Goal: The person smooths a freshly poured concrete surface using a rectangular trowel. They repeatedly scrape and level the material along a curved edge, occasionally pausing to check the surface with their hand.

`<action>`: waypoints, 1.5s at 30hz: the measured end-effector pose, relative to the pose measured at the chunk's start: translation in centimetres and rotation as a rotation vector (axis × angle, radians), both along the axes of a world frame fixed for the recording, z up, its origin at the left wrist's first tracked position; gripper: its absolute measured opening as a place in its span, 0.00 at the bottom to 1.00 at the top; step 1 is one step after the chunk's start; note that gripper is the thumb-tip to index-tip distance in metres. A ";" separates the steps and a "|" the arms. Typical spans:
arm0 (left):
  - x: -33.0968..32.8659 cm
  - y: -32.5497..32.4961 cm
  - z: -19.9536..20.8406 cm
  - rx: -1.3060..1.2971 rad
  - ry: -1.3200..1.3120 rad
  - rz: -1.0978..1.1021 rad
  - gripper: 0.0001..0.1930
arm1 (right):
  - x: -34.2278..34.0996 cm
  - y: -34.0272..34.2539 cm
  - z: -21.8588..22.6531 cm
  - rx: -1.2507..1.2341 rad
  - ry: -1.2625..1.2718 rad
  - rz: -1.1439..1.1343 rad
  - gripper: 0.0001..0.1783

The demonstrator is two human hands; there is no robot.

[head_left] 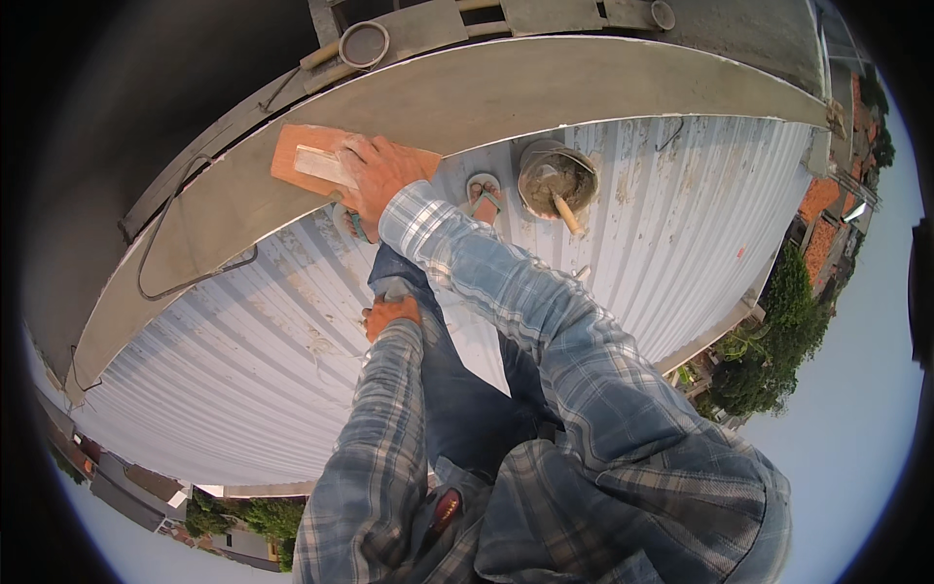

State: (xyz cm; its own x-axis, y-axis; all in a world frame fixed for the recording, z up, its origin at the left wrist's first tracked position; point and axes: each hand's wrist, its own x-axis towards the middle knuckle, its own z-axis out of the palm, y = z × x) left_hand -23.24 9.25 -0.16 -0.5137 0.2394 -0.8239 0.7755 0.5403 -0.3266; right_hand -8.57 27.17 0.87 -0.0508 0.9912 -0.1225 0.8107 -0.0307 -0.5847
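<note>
My right hand [377, 175] grips an orange plastering float [295, 161] with a pale grip plate, its face against the smooth grey plastered band [545, 83]. My left hand [391, 316] is lower down, fingers curled over my bent knee in blue jeans; part of it is hidden by the sleeve. To the right of the float stands a bucket [526, 180] of wet grey mortar. A trowel's wooden handle [568, 216] sticks out over its rim; the blade is hidden in the mortar. My sandalled foot [483, 198] is between float and bucket.
Ridged, mortar-spattered metal sheeting [642, 243] lies under my feet. A bent metal rod [146, 253] juts out across the plastered band on the left. Beyond the band, a round container [364, 45] stands near planks. Trees [773, 331] and tiled roofs lie past the sheeting's edge.
</note>
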 end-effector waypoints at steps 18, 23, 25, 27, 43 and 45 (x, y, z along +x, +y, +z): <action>1.8 -0.8 0.6 0.878 -0.581 -0.067 0.09 | 22.3 -28.5 7.0 -0.284 1.193 -1.256 0.20; 11.4 13.4 4.3 1.143 -0.783 -0.696 0.13 | 10.2 -37.7 3.4 -0.755 1.287 -1.661 0.20; 13.3 17.4 4.5 1.115 -0.787 -0.905 0.18 | 9.7 -38.3 2.7 -0.941 1.229 -1.356 0.19; 14.2 19.5 4.1 1.066 -0.781 -1.081 0.22 | 10.7 -38.6 2.1 -0.981 1.205 -1.209 0.20; 15.8 22.9 3.9 0.833 -0.868 -1.462 0.24 | 11.7 -40.2 1.0 -1.102 1.147 -1.131 0.27; 16.3 23.0 4.1 0.827 -0.876 -1.464 0.24 | 12.1 -39.7 1.3 -1.102 1.137 -1.133 0.27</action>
State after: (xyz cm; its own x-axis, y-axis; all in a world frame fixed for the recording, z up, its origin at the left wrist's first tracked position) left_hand -6.97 32.24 3.89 0.8738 0.4556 -0.1701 0.4863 -0.8130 0.3202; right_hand 3.53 -12.54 2.13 -0.0367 0.1407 -0.9894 -0.5261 -0.8444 -0.1006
